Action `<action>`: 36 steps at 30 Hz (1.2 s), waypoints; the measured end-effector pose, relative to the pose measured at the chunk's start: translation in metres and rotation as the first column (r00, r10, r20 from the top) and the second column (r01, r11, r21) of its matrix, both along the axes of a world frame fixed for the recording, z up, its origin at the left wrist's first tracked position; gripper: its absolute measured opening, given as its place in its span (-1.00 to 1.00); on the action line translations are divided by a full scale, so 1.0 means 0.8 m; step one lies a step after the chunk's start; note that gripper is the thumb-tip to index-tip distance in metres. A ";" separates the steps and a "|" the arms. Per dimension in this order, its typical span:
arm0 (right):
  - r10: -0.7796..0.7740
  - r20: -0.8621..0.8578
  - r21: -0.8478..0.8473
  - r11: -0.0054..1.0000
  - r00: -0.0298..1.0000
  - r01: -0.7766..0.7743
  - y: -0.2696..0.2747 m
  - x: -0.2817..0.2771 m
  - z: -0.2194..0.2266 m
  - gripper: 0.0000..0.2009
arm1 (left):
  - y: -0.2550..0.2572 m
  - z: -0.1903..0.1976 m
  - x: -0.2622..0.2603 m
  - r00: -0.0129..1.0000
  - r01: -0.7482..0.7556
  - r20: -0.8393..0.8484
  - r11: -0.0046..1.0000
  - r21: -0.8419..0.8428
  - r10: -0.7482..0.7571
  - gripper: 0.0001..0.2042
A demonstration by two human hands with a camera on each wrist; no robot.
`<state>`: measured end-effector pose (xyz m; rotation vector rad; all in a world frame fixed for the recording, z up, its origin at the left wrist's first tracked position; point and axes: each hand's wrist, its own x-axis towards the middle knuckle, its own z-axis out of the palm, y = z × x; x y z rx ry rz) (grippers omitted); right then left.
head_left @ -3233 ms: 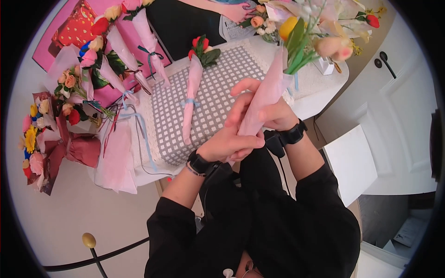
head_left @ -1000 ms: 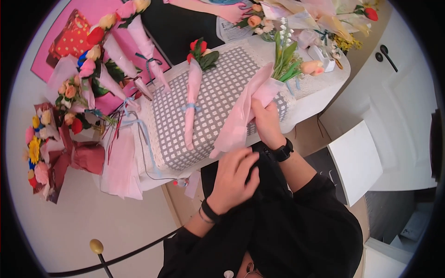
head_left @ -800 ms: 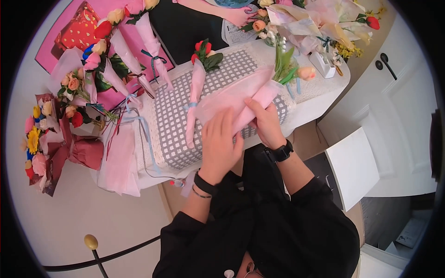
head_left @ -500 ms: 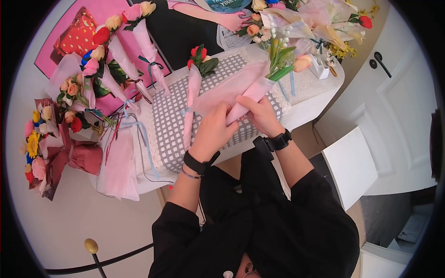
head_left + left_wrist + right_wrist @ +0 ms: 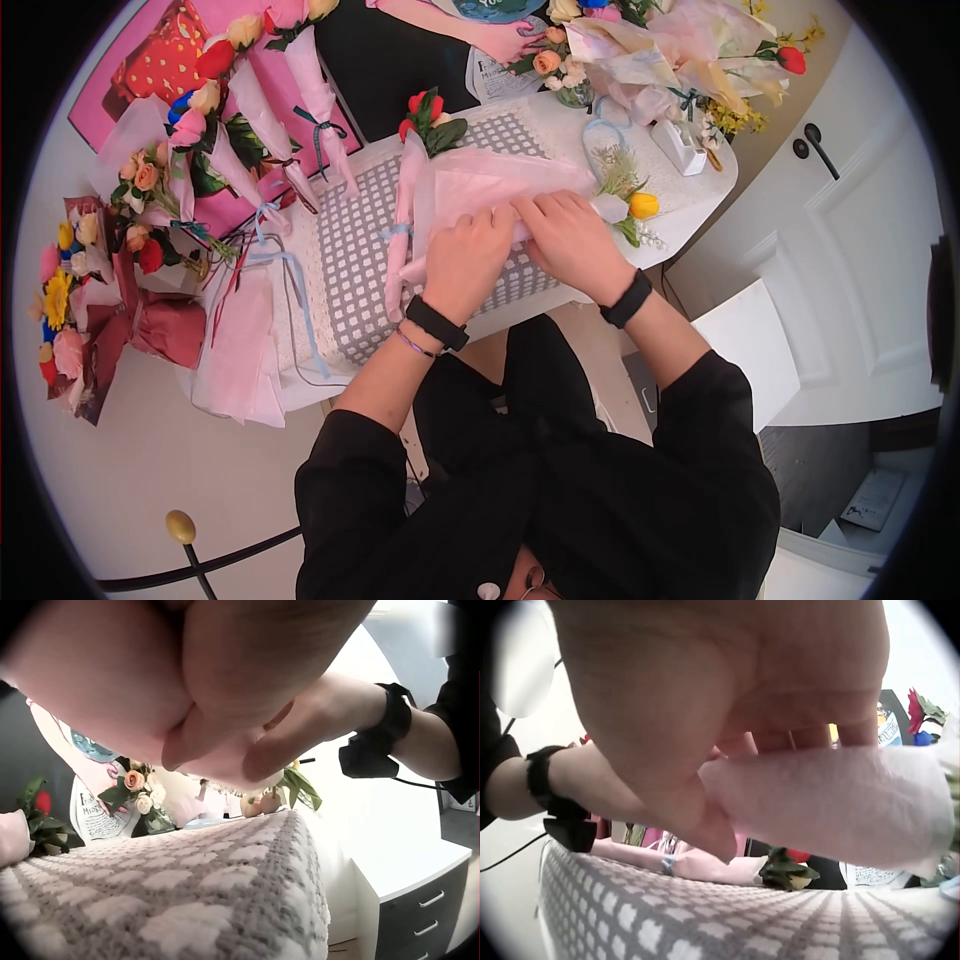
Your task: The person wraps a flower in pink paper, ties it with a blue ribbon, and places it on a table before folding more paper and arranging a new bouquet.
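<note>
Pink wrapping paper (image 5: pixel 470 180) lies rolled around a small bouquet whose yellow tulip (image 5: pixel 643 206) and green stems stick out at the right. My left hand (image 5: pixel 466 262) grips the roll's lower left part, and its loose flap spreads up and left. Beside it my right hand (image 5: pixel 578 245) holds the roll near the flower end, fingers over the top. In the right wrist view the pink roll (image 5: pixel 832 799) runs under my right hand's fingers (image 5: pixel 802 712). The left wrist view shows my left hand (image 5: pixel 225 667) close up, its fingertips partly hidden.
A grey-and-white checked cloth (image 5: pixel 360 270) covers the table. Left of the hands lies a wrapped red rose bunch (image 5: pixel 405 190). More wrapped flowers (image 5: pixel 262 125) and a dark red bouquet (image 5: pixel 150 320) stand left; a white box (image 5: pixel 678 148) is at the right.
The bouquet has rolled and tilted flatter, so a yellow tulip shows where a peach one was. My right hand has turned over the roll, and both hands are close together.
</note>
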<state>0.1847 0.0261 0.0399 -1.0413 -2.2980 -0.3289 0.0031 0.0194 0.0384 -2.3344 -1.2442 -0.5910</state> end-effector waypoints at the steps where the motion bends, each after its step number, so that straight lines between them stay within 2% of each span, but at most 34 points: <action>1: 0.001 0.003 0.002 1.000 1.000 -0.001 0.002 -0.002 -0.001 -0.64 | 0.000 0.000 -0.001 1.000 -0.001 0.003 1.000 0.002 0.001 -0.85; 4: -0.025 0.042 -0.043 0.999 0.999 0.027 0.006 -0.012 -0.007 -0.67 | 0.000 -0.011 -0.006 0.998 -0.016 0.057 0.998 -0.068 0.020 -0.80; 7: -0.048 0.111 -0.136 0.989 0.993 0.063 -0.001 -0.018 -0.003 -0.63 | 0.000 -0.020 -0.010 0.996 -0.075 0.027 0.990 -0.119 0.079 -0.83; 8: 0.024 -0.042 -0.105 0.994 0.999 -0.028 -0.013 -0.018 0.016 -0.69 | 0.001 -0.024 -0.012 0.996 -0.078 0.025 0.987 -0.138 0.082 -0.84; 10: 0.161 -0.337 -0.036 0.982 0.928 -0.184 -0.046 -0.015 0.073 -0.76 | -0.001 -0.027 -0.022 0.988 -0.142 0.035 0.978 -0.155 0.149 -0.85; 11: 0.181 -0.491 -0.003 0.978 0.852 -0.209 -0.076 -0.011 0.105 -0.73 | -0.003 -0.027 -0.023 0.990 -0.121 0.058 0.980 -0.157 0.132 -0.84; 12: 0.225 -0.646 0.012 0.959 0.729 -0.285 -0.111 0.007 0.123 -0.74 | -0.004 -0.028 -0.024 0.990 -0.106 0.077 0.982 -0.159 0.119 -0.84; 13: 0.304 -0.649 0.122 0.946 0.697 -0.299 -0.142 0.043 0.134 -0.82 | -0.002 -0.033 -0.024 0.988 -0.108 0.096 0.981 -0.159 0.125 -0.84; 14: 0.330 -0.660 0.107 0.931 0.676 -0.350 -0.159 0.060 0.140 -0.82 | -0.001 -0.040 -0.024 0.987 -0.103 0.106 0.980 -0.170 0.122 -0.83; 15: 0.728 -0.672 0.461 0.552 0.133 -0.695 -0.171 0.075 0.146 -0.84 | -0.001 -0.045 -0.022 0.984 -0.099 0.130 0.984 -0.146 0.118 -0.85; 16: 0.758 -0.429 0.770 0.022 -0.492 -0.637 -0.180 0.081 0.164 -0.75 | 0.000 -0.049 -0.021 0.983 -0.083 0.152 0.990 -0.114 0.100 -0.86; 17: 0.860 -0.488 0.293 0.324 0.150 -0.899 -0.205 0.048 0.227 -0.69 | -0.003 -0.049 -0.021 0.983 -0.101 0.138 0.987 -0.122 0.118 -0.86; 18: 0.904 -0.427 0.353 0.198 0.030 -0.914 -0.202 0.036 0.235 -0.72 | -0.005 -0.047 -0.018 0.984 -0.107 0.131 0.986 -0.129 0.124 -0.86; 19: 0.907 -0.421 0.361 0.182 0.015 -0.915 -0.206 0.024 0.236 -0.72 | -0.006 -0.045 -0.017 0.984 -0.113 0.126 0.985 -0.131 0.130 -0.87; 21: 0.891 -0.451 0.487 0.289 0.046 -0.824 -0.212 0.006 0.238 -0.71 | -0.005 -0.044 -0.018 0.983 -0.112 0.135 0.988 -0.110 0.127 -0.87; 22: 0.893 -0.449 0.492 0.277 0.032 -0.825 -0.213 0.007 0.238 -0.71 | -0.006 -0.044 -0.019 0.983 -0.096 0.146 0.990 -0.098 0.110 -0.87; 28: 0.836 -0.547 0.356 0.176 -0.052 -0.918 -0.208 0.017 0.238 -0.80 | -0.007 -0.043 -0.023 0.983 -0.087 0.151 0.989 -0.122 0.105 -0.87; 33: 0.782 -0.624 0.184 0.165 0.015 -0.969 -0.190 0.020 0.231 -0.85 | -0.011 -0.037 -0.021 0.983 -0.105 0.129 0.977 -0.184 0.130 -0.87; 34: 0.785 -0.618 0.171 0.184 0.040 -0.968 -0.177 0.016 0.221 -0.85 | -0.010 -0.036 -0.021 0.982 -0.112 0.125 0.974 -0.199 0.139 -0.87; 36: 0.638 -0.633 0.035 0.590 0.439 -0.807 -0.136 -0.002 0.176 -0.96 | -0.011 -0.036 -0.021 0.983 -0.102 0.131 0.976 -0.194 0.128 -0.86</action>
